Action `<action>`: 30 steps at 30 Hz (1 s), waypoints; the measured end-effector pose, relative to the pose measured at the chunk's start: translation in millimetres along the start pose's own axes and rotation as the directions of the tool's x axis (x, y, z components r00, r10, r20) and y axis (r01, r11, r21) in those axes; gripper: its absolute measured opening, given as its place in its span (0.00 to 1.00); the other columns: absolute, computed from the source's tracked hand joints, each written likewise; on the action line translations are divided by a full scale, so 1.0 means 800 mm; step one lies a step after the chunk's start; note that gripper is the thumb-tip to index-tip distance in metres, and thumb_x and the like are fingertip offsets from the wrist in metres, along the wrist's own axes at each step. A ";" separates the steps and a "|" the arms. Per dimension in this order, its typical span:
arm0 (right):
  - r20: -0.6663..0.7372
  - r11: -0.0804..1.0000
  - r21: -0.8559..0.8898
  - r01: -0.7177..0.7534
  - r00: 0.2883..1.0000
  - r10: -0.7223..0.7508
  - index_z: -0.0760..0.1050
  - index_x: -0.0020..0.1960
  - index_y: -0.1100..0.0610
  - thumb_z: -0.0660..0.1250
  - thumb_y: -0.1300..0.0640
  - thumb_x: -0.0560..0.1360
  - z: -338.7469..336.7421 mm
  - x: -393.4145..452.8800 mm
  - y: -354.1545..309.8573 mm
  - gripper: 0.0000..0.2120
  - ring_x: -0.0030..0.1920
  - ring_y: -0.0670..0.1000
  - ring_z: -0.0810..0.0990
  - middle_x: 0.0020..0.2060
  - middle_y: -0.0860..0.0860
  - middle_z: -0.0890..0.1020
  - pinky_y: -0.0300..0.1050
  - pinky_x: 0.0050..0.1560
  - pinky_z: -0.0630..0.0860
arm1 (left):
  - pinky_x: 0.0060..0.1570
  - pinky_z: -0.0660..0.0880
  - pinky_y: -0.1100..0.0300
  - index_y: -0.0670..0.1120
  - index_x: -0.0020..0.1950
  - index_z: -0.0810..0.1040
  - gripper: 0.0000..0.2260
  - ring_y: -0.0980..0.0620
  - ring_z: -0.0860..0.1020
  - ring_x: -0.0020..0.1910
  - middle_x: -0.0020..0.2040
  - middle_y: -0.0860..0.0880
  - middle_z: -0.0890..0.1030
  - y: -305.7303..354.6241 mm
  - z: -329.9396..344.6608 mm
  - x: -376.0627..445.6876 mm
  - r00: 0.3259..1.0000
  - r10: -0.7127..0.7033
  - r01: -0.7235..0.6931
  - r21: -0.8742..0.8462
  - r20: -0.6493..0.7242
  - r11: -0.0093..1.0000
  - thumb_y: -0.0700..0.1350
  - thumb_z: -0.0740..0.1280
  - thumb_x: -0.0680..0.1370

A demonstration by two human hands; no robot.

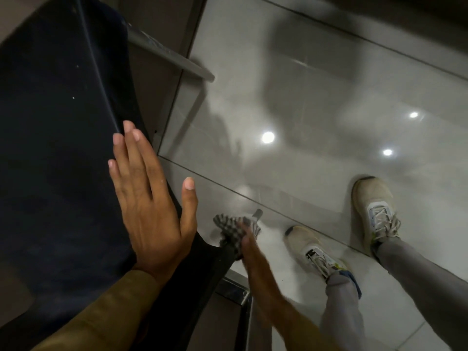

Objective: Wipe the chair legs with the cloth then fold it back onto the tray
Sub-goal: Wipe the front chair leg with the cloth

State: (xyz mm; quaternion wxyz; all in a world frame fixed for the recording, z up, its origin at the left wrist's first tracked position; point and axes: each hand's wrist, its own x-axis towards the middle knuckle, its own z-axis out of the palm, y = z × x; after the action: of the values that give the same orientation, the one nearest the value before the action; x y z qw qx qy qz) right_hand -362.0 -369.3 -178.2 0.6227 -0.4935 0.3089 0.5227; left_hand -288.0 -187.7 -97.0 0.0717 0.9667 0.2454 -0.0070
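Note:
I look straight down past a dark navy chair seat (55, 138) that fills the left side. My left hand (152, 198) lies flat on the seat's right edge, fingers spread, holding nothing. Below it my right hand (249, 245) reaches down and is shut on a grey checked cloth (233, 228), bunched around a thin dark chair leg (257, 215) just above the floor. The leg's foot pokes out past the cloth. A second, grey metal chair leg (174, 59) slants out at the upper left. No tray is in view.
Glossy grey floor tiles (316, 110) with ceiling-light reflections fill the right side. My two feet in pale sneakers (374, 211) stand at the lower right, close to the wiped leg. A metal-edged frame (235, 290) lies under my right forearm.

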 end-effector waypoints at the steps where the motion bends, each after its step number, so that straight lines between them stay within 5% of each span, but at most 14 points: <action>1: 0.007 0.999 -0.015 0.044 0.999 -0.044 0.68 0.84 0.45 0.60 0.37 0.86 0.004 -0.022 0.005 0.29 0.82 0.36 0.70 0.82 0.40 0.74 0.34 0.81 0.67 | 0.89 0.51 0.36 0.33 0.88 0.50 0.34 0.33 0.52 0.90 0.89 0.33 0.54 0.000 0.001 0.000 1.000 0.001 -0.001 0.002 0.003 1.000 0.52 0.55 0.88; 4: 0.012 0.993 -0.077 0.091 0.996 -0.090 0.72 0.81 0.43 0.60 0.33 0.83 0.011 -0.030 0.022 0.30 0.80 0.31 0.70 0.78 0.32 0.76 0.30 0.79 0.66 | 0.89 0.50 0.37 0.34 0.88 0.49 0.34 0.34 0.52 0.90 0.89 0.34 0.54 -0.006 0.002 -0.001 1.000 0.016 -0.015 0.015 -0.005 1.000 0.52 0.55 0.88; 9: -0.182 0.996 0.020 -0.082 0.980 0.084 0.66 0.84 0.63 0.52 0.53 0.91 -0.017 0.095 0.052 0.25 0.77 0.69 0.76 0.78 0.66 0.76 0.46 0.63 0.82 | 0.90 0.48 0.40 0.35 0.88 0.48 0.34 0.36 0.51 0.90 0.90 0.36 0.54 -0.011 0.009 -0.004 0.999 0.030 -0.031 -0.011 -0.034 0.999 0.54 0.53 0.89; 12: -0.228 0.988 0.091 -0.124 0.963 0.142 0.61 0.87 0.58 0.55 0.51 0.90 -0.016 0.124 0.035 0.27 0.84 0.64 0.70 0.84 0.62 0.70 0.57 0.83 0.71 | 0.90 0.47 0.42 0.35 0.88 0.48 0.34 0.37 0.50 0.91 0.90 0.37 0.54 -0.013 0.011 -0.004 0.999 0.039 -0.039 -0.016 -0.035 0.999 0.54 0.52 0.89; 13: -0.237 0.986 0.131 -0.107 0.962 0.136 0.60 0.87 0.58 0.56 0.52 0.90 -0.010 0.115 0.032 0.27 0.84 0.63 0.69 0.84 0.61 0.69 0.60 0.86 0.66 | 0.90 0.47 0.42 0.35 0.89 0.48 0.34 0.37 0.50 0.91 0.90 0.37 0.54 -0.013 0.012 -0.003 0.998 0.040 -0.040 -0.015 -0.038 0.999 0.54 0.52 0.89; 15: -0.221 0.977 0.195 -0.086 0.967 0.129 0.61 0.87 0.58 0.54 0.54 0.91 0.007 0.087 0.018 0.25 0.78 0.58 0.78 0.82 0.59 0.73 0.54 0.81 0.73 | 0.90 0.48 0.41 0.35 0.88 0.49 0.34 0.36 0.50 0.91 0.90 0.36 0.55 -0.012 0.012 -0.003 0.999 0.036 -0.037 -0.011 -0.038 0.999 0.54 0.52 0.89; 17: -0.158 0.979 0.196 -0.060 0.983 0.092 0.60 0.87 0.58 0.53 0.47 0.90 0.022 0.043 0.011 0.29 0.77 0.55 0.79 0.83 0.59 0.71 0.49 0.79 0.76 | 0.90 0.48 0.39 0.35 0.88 0.49 0.34 0.35 0.51 0.90 0.90 0.36 0.55 -0.012 0.011 -0.004 0.999 0.030 -0.031 -0.011 -0.038 0.999 0.54 0.53 0.89; 18: -0.135 0.984 0.168 -0.053 0.988 0.076 0.58 0.87 0.58 0.55 0.35 0.86 0.028 0.019 0.008 0.38 0.83 0.56 0.72 0.86 0.58 0.65 0.53 0.84 0.69 | 0.90 0.49 0.39 0.35 0.88 0.49 0.34 0.35 0.51 0.90 0.90 0.36 0.55 -0.011 0.011 -0.003 0.999 0.032 -0.032 -0.012 -0.035 0.999 0.54 0.53 0.89; 20: -0.116 0.995 0.100 -0.023 0.993 0.035 0.62 0.85 0.41 0.60 0.16 0.68 0.043 -0.017 0.010 0.51 0.88 0.49 0.57 0.89 0.48 0.57 0.53 0.90 0.57 | 0.90 0.48 0.40 0.35 0.88 0.49 0.34 0.35 0.51 0.90 0.90 0.36 0.55 -0.012 0.011 -0.003 0.999 0.032 -0.032 -0.005 -0.032 0.999 0.54 0.53 0.89; 22: -0.128 0.998 0.063 0.012 0.992 -0.003 0.67 0.76 0.26 0.59 0.23 0.75 0.043 -0.024 0.020 0.29 0.86 0.44 0.62 0.86 0.42 0.64 0.40 0.85 0.63 | 0.90 0.47 0.41 0.35 0.88 0.49 0.34 0.36 0.51 0.90 0.90 0.36 0.55 -0.012 0.011 -0.003 0.999 0.036 -0.037 -0.005 -0.034 0.999 0.54 0.53 0.89; 23: -0.155 0.999 0.053 0.002 0.988 0.006 0.66 0.77 0.29 0.56 0.34 0.84 0.037 -0.012 0.025 0.21 0.85 0.48 0.67 0.84 0.44 0.69 0.40 0.83 0.67 | 0.90 0.47 0.41 0.35 0.88 0.49 0.34 0.36 0.51 0.90 0.90 0.36 0.55 -0.012 0.011 -0.002 0.999 0.039 -0.040 -0.011 -0.036 0.999 0.54 0.52 0.89; 26: -0.206 0.997 0.011 -0.072 0.976 0.072 0.60 0.87 0.51 0.50 0.50 0.91 0.010 0.060 0.025 0.25 0.80 0.65 0.75 0.78 0.59 0.78 0.63 0.83 0.70 | 0.91 0.47 0.42 0.35 0.88 0.48 0.34 0.36 0.51 0.91 0.90 0.36 0.55 -0.014 0.012 -0.004 0.998 0.041 -0.041 -0.021 -0.041 0.999 0.55 0.52 0.89; 30: -0.143 0.995 0.027 -0.094 0.985 0.097 0.54 0.89 0.53 0.52 0.46 0.90 -0.001 0.092 0.012 0.29 0.84 0.61 0.68 0.86 0.59 0.66 0.62 0.86 0.65 | 0.90 0.47 0.42 0.35 0.88 0.49 0.34 0.36 0.51 0.90 0.90 0.36 0.55 -0.014 0.011 -0.003 0.998 0.043 -0.044 -0.019 -0.042 0.999 0.54 0.53 0.89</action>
State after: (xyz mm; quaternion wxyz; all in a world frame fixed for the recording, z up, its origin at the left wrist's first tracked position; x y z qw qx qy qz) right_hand -352.1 -345.2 -247.6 0.5782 -0.5082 0.3817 0.5115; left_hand -294.9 -180.4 -106.9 0.0764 0.9710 0.2259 0.0172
